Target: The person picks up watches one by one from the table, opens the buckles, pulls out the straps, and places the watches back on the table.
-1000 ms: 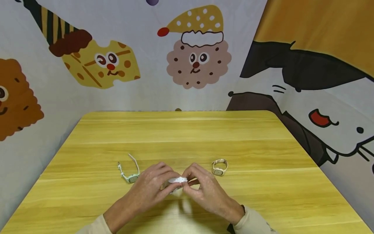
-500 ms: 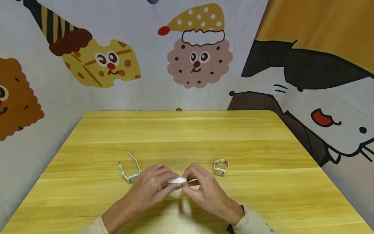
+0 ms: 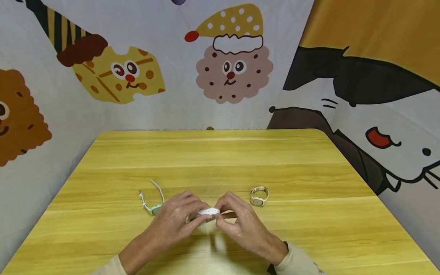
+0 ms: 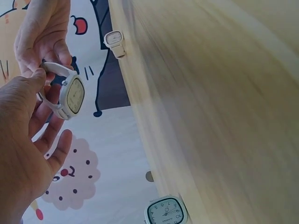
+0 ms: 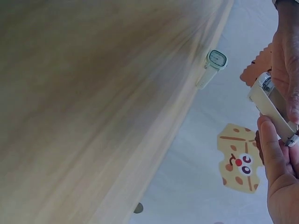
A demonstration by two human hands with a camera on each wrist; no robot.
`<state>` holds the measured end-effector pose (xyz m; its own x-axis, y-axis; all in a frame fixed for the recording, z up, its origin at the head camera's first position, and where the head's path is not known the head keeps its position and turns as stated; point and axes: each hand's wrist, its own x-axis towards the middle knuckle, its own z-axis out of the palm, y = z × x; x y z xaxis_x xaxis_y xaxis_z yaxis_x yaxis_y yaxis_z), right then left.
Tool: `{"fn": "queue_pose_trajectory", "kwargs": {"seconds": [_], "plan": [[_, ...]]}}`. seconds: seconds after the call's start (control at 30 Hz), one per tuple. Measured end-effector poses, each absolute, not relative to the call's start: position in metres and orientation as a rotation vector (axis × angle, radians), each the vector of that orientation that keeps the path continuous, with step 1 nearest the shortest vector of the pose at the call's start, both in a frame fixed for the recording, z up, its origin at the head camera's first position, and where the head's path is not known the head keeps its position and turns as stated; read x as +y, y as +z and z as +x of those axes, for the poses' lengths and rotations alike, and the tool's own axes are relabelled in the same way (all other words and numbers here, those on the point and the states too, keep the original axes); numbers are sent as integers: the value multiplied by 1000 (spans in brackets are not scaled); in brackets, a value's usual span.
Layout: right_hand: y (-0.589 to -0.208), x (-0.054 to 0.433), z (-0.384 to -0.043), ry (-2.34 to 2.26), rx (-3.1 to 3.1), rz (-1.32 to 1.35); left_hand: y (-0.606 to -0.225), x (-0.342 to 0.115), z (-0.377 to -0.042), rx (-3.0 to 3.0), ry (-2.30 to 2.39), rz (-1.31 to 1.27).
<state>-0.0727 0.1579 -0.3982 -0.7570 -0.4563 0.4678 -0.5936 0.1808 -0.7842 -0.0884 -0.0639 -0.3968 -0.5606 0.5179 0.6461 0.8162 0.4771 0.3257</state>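
Note:
Both hands hold a white wristwatch (image 3: 209, 211) above the table, near its front middle. My left hand (image 3: 173, 218) grips it from the left between thumb and fingers. From the right, my right hand (image 3: 242, 223) pinches its strap with thumb and fingertips. In the left wrist view, the watch's pale dial (image 4: 75, 95) faces away from the palm, and the strap forms a loop back to the fingertips. The right wrist view shows the strap (image 5: 271, 109) edge-on between the hands. Fingers hide the place where the strap ends meet.
On the wooden table (image 3: 220, 160), a mint-green watch (image 3: 156, 209) lies with its strap undone, just left of my left hand. A beige watch (image 3: 258, 201) with its strap looped stands beyond my right hand. A cartoon-printed cloth (image 3: 178, 110) hangs behind the table.
Both hands stay almost in place, still on the white watch. It has tilted slightly between the fingers, and the left hand has shifted a touch.

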Motion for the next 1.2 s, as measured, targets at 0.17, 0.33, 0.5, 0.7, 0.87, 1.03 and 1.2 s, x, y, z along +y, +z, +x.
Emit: {"fn": "queue_pose_trajectory", "kwargs": {"seconds": [0.17, 0.33, 0.5, 0.7, 0.87, 1.03, 1.2], "plan": [[-399, 159, -72, 1652, -2308, 1018, -396, -63, -88, -2264, -892, -1099], [-397, 160, -71, 1675, -2290, 1005, -395, -63, -88, -2261, -912, -1100], [-398, 160, -70, 1685, -2283, 989, -395, -62, -88, -2240, -955, -1105], [-400, 161, -69, 1684, -2266, 998, -394, -63, -89, -2234, -972, -1111], [-400, 161, -70, 1705, -2243, 1001, -394, -64, -90, -2229, -971, -1107], [-400, 162, -72, 1706, -2248, 1021, -392, -64, -90, -2268, -962, -1109], [-400, 164, -74, 1692, -2294, 1001, -390, -64, -90, -2342, -862, -1100]]}}
